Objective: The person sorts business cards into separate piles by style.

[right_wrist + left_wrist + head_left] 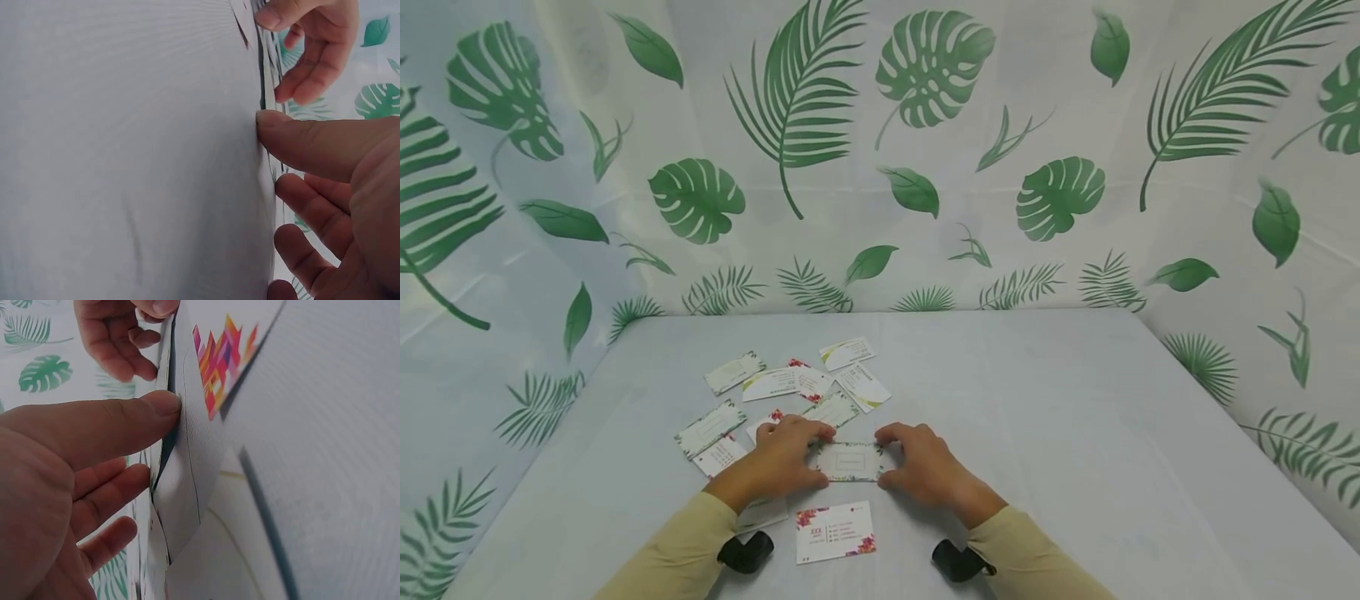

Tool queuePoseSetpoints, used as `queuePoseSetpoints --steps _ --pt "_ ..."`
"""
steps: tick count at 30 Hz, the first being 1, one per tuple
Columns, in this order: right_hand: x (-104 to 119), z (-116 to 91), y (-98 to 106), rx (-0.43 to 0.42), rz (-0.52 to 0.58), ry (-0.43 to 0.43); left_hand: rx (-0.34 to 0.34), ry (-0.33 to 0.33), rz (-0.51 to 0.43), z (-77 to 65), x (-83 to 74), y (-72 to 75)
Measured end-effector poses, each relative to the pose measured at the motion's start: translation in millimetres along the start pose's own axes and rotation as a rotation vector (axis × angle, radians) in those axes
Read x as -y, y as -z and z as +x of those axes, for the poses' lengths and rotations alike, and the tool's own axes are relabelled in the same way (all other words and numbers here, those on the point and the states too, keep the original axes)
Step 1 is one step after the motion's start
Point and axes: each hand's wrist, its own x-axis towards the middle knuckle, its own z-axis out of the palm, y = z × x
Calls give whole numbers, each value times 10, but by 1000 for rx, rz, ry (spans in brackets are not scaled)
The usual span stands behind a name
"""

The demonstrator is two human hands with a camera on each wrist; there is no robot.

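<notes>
A white business card with a green leafy border point(852, 462) lies between the two hands, low over the table. My left hand point(784, 460) pinches its left end, thumb at the near corner and index finger at the far one. The right hand point(929, 468) grips the opposite end in the same way. Seen from the left wrist, the left thumb point(159, 407) presses the card's near edge; the right wrist view has the right thumb point(275, 124) on that edge. Just below lies a card with red flowers point(835, 533). Another pale card point(763, 514) is partly hidden under the left forearm.
Several cards lie scattered left and beyond the hands: leafy-bordered ones point(711, 428), white ones with a yellow curve point(847, 353), and red-flowered ones point(811, 381), some overlapping. A leaf-print cloth point(925, 242) hangs behind the pale table point(1075, 417).
</notes>
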Motion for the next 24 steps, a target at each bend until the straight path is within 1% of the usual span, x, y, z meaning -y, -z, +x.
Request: queuePoseSetpoints --steps 2,7,13,15,17,24 --pt "-12 -1 -6 -4 12 1 5 8 -9 -1 5 1" --pt "-33 -8 -8 -14 18 4 18 35 -70 11 14 -3" --pt "-32 1 -9 -1 16 -4 27 65 -133 31 10 -17" --pt "-24 5 -7 4 18 -3 29 65 -148 29 3 -11" --pt "-16 8 -5 5 17 -3 29 64 -143 22 -3 -5" --pt "-13 10 2 -8 16 2 14 40 -75 -3 -16 24"
